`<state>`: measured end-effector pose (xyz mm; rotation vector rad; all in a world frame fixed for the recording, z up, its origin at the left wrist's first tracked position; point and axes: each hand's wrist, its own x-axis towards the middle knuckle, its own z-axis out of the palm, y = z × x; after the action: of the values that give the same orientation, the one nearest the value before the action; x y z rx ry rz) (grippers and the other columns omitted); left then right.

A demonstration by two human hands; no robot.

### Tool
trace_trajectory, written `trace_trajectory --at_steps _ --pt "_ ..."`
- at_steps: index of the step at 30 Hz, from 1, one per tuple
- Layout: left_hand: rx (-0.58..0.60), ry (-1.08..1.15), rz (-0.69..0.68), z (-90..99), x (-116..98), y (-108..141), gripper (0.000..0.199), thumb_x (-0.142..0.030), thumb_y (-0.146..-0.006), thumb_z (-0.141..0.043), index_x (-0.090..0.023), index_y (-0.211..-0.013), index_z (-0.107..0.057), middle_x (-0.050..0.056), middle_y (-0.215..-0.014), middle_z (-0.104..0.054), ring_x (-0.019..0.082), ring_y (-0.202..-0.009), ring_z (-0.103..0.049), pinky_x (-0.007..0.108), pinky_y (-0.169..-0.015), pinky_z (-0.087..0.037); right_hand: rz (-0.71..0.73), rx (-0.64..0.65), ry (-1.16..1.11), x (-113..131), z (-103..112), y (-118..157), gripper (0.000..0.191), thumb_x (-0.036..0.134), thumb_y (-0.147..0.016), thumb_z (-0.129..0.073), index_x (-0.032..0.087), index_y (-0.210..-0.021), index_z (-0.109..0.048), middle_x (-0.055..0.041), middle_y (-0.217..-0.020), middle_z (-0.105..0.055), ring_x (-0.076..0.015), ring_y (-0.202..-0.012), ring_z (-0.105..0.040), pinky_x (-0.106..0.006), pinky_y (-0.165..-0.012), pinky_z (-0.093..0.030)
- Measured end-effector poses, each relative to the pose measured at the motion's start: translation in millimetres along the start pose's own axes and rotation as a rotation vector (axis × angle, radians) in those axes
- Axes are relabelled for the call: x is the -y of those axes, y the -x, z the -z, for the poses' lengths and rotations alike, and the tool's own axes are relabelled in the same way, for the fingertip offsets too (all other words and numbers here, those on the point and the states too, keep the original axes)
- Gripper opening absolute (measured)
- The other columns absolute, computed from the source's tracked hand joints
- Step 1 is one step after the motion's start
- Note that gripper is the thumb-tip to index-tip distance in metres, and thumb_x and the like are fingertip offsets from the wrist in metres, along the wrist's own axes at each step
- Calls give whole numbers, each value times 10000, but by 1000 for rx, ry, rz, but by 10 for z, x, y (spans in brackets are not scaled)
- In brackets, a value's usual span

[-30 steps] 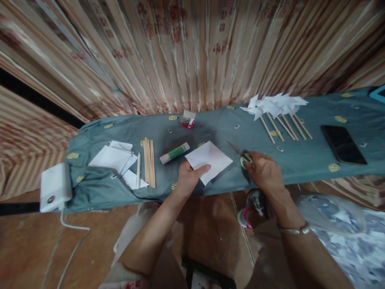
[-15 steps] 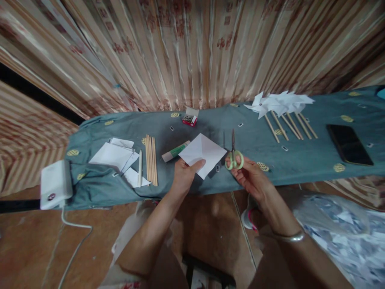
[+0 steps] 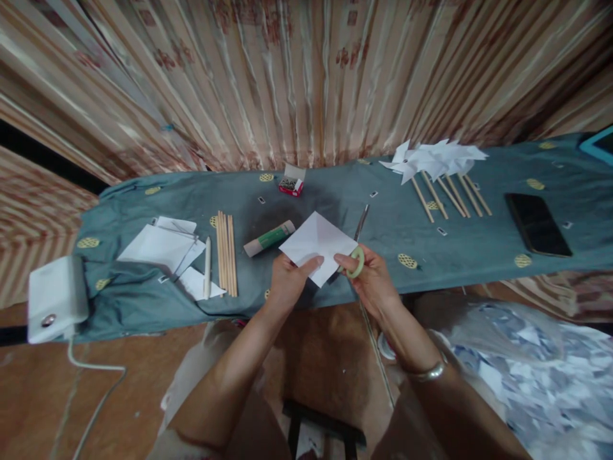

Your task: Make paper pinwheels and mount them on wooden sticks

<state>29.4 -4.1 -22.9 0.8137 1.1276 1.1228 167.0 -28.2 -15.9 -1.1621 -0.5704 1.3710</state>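
Observation:
A white paper square (image 3: 317, 239) is held corner-up over the table, creased near its middle. My left hand (image 3: 288, 278) pinches its lower left side, thumb on top. Green-handled scissors (image 3: 355, 262) hang on the fingers of my right hand (image 3: 371, 275), their blades pointing up and away. The right thumb rests on the paper's lower right edge, so this hand touches both. Just left of the paper lies a green and white tube (image 3: 269, 239). Behind it stands an open red box (image 3: 290, 185) of small metal pieces.
On the left are wooden sticks (image 3: 227, 255), a white pen (image 3: 207, 268), paper sheets (image 3: 158, 248) and a white device (image 3: 57, 297) with a cable. Paper pinwheels (image 3: 435, 160) and a black phone (image 3: 539, 225) lie right. A bag of paper scraps (image 3: 541, 364) is below.
My right hand has moved left with the scissors to the paper's right edge, and its thumb now touches the paper. The view has shifted slightly to the right.

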Motion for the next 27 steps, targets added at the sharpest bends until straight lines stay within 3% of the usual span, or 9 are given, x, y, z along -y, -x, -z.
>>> trace_trajectory --at_steps 5,8,12,16,22,27 --pt "39 -52 53 -16 34 14 277 -344 -549 -839 -139 -672 -699 12 -647 -684 117 -535 -549 231 -505 -435 0 -26 -20 40 89 -33 328 281 -482 -898 211 -689 -653 63 -653 -651 -83 -577 -504 -223 -573 -399" --pt "67 -120 58 4 66 9 276 -353 -549 -821 -150 -560 -633 -15 -518 -591 90 -446 -456 221 -426 -359 -6 -44 -11 49 141 -22 343 298 -472 -911 203 -643 -628 72 -614 -625 -69 -556 -488 -209 -568 -398" --pt "54 -148 32 29 45 -15 240 -335 -577 -788 -162 -570 -622 -16 -509 -579 96 -438 -453 225 -423 -362 19 -15 108 19 207 27 369 433 -553 -879 208 -741 -654 47 -638 -640 -84 -551 -505 -223 -549 -412" --pt "-41 -143 -41 72 -61 -79 195 -321 -590 -768 -172 -623 -646 -7 -567 -612 116 -480 -491 239 -456 -395 36 98 248 -64 251 152 416 554 -708 -761 219 -938 -674 -4 -718 -694 -123 -608 -576 -242 -537 -437" --pt "-123 -127 -125 149 -161 -148 261 -329 -585 -766 -147 -759 -694 27 -718 -696 149 -597 -586 227 -487 -460 -123 360 253 -237 209 408 399 521 -716 -774 210 -949 -684 3 -702 -677 -120 -630 -606 -248 -591 -482" --pt "-96 -92 -108 155 -143 -134 278 -331 -594 -769 -139 -780 -694 32 -713 -696 147 -582 -593 231 -482 -485 -200 420 285 -288 176 454 389 468 -707 -799 189 -957 -695 16 -674 -649 -90 -580 -551 -207 -513 -420"
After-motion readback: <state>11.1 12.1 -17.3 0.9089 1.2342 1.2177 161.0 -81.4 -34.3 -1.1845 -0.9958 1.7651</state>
